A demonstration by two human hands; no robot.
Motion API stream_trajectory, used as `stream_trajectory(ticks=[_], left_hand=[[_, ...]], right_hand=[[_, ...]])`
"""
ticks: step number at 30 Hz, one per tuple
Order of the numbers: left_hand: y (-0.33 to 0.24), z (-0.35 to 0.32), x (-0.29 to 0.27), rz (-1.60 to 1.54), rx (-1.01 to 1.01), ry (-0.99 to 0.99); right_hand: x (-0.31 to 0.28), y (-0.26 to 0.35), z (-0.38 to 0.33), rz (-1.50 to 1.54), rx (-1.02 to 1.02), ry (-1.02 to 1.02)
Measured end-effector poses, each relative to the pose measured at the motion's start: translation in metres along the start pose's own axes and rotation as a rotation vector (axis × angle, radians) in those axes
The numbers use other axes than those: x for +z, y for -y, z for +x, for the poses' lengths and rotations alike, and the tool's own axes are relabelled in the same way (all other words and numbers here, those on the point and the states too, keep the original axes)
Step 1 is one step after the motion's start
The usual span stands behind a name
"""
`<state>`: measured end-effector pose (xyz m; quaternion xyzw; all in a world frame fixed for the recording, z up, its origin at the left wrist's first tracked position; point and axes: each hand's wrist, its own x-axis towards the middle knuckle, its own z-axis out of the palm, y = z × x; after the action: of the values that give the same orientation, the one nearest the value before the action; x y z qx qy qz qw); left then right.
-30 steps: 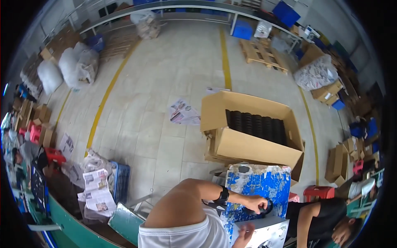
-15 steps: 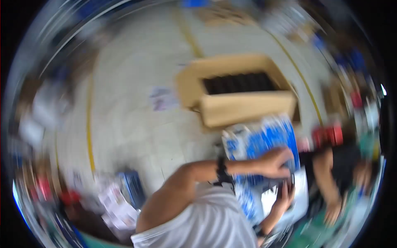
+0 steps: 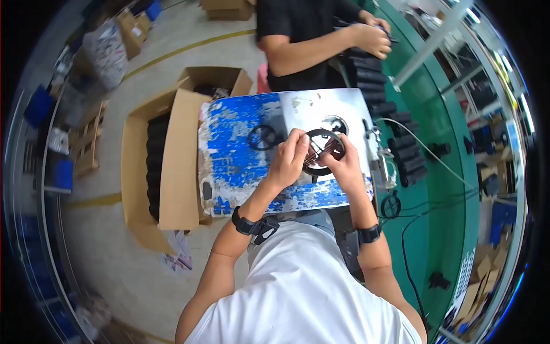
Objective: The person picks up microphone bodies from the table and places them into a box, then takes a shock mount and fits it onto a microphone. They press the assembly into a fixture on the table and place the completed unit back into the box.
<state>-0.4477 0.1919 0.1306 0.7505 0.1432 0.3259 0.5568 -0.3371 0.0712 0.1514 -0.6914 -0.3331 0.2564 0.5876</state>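
Over the tabletop, toward its right edge: a black ring with inner spokes, held between both hands; round, so no long axis; a short stub points to the near edge
Left hand: thumb and fingers closed on the ring's left rim
Right hand: fingers curled at the right rim, thumb over the opening; how tightly, I cannot tell
Nearer hand: neither, both touch it; a shiny round fitting in the pale plate is just beyond, toward the far edge
Second ring: on the blue part, left of the left hand
Writing: none legible on ring or tabletop
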Motion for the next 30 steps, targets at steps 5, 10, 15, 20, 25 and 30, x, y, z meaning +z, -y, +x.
stream_trajectory(ticks=[5, 10, 15, 20, 25, 30], left_hand=[[0.042, 0.023, 0.031, -0.094, -0.145, 0.228], [0.075, 0.063, 0.055, 0.121, -0.175, 0.210], [0.096, 0.110, 0.093, 0.550, 0.165, 0.049], [0.159, 0.105, 0.081, 0.704, 0.225, 0.316], [0.158, 0.080, 0.066, 0.800, 0.123, 0.300], [0.135, 0.078, 0.082, 0.828, 0.028, 0.298]], right_hand=[[-0.013, -0.048, 0.006, 0.250, 0.126, -0.113], [-0.026, -0.082, 0.043, -0.194, 0.066, -0.208], [-0.052, -0.084, 0.084, -0.517, -0.226, -0.501], [-0.036, -0.126, 0.094, -0.835, -0.222, -0.401], [-0.034, -0.133, 0.081, -0.739, -0.287, -0.323], [-0.039, -0.135, 0.080, -0.775, -0.185, -0.286]])
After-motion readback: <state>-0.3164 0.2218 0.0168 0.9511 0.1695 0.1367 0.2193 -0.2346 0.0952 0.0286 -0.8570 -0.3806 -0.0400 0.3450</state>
